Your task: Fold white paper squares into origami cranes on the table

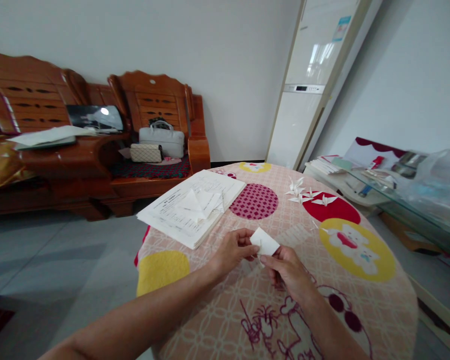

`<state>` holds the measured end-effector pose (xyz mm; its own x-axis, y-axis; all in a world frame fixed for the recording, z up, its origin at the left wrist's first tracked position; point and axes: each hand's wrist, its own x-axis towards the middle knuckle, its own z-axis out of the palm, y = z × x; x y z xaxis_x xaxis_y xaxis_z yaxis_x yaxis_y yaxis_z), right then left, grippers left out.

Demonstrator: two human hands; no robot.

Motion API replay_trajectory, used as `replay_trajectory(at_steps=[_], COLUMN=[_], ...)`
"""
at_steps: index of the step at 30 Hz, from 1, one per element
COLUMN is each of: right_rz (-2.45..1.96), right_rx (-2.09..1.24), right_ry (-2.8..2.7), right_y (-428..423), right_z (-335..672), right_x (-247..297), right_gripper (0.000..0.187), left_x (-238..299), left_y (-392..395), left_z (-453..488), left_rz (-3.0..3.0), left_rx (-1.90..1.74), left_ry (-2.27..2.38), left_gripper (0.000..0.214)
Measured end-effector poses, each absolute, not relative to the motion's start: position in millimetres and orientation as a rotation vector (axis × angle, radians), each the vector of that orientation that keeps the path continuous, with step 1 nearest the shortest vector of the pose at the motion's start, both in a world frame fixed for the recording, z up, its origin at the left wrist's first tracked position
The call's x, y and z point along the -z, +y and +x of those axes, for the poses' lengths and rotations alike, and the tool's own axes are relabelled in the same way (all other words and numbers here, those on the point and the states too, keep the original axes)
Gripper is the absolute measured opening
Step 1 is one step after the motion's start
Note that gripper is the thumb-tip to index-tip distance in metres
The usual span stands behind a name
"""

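White folded paper (pixel 266 242) is pinched by the left fingers (pixel 250 250) and right fingers (pixel 271 262). Paper cranes (pixel 324 200) lie beyond them, rightward.

Left hand (pixel 234 250), right hand (pixel 288 272) and both forearms (pixel 161 311) are bare.

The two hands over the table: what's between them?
A small piece of white paper, held by both the left hand and the right hand, in the head view.

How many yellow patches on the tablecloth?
3 on the tablecloth: far patch at its back edge; left patch between the paper stack and left forearm; right patch to the right of the right hand. The paper stack may hide more.
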<state>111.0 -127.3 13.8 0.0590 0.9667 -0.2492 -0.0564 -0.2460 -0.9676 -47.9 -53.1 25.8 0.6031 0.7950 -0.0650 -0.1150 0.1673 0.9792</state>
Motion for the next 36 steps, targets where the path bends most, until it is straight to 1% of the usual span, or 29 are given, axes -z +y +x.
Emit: replay_trajectory(at_steps=[4, 9, 13, 16, 23, 26, 31, 36], right_rz=[-1.39, -1.341, -1.307, -1.312, -1.369, -1.357, -1.287, -1.3], right_rx=[-1.384, -1.428, -1.326, -1.291, -1.45, -1.44, -1.284, -1.417], right_ry=[-0.987, -1.006, -1.004, -1.004, -1.057, -1.062, -1.081, -1.104], right_y=[-130, -132, -131, -130, -136, -135, -133, -134], right_z=[108, 113, 119, 121, 125, 126, 124, 122], right_x=[-15, -16, -20, -23, -17, -16, -20, -19], right_gripper=[0.031, 0.032, 0.035, 0.034, 0.039, 0.038, 0.036, 0.033], left_x=[-30, -28, -28, -27, -18, -15, -15, -15], left_y=[-58, -60, -57, -56, -53, -51, -49, -49], left_z=[-39, -39, -44, -47, -52, -53, -54, -54], left_rz=[1.115, 1.159, 1.245, 1.299, 1.405, 1.435, 1.432, 1.391], left_rx=[-0.807, -0.83, -0.805, -0.775, -0.707, -0.687, -0.688, -0.698], left_ry=[0.659, 0.664, 0.651, 0.654, 0.644, 0.653, 0.683, 0.672], left_gripper=[0.043, 0.041, 0.042, 0.044, 0.049, 0.048, 0.047, 0.048])
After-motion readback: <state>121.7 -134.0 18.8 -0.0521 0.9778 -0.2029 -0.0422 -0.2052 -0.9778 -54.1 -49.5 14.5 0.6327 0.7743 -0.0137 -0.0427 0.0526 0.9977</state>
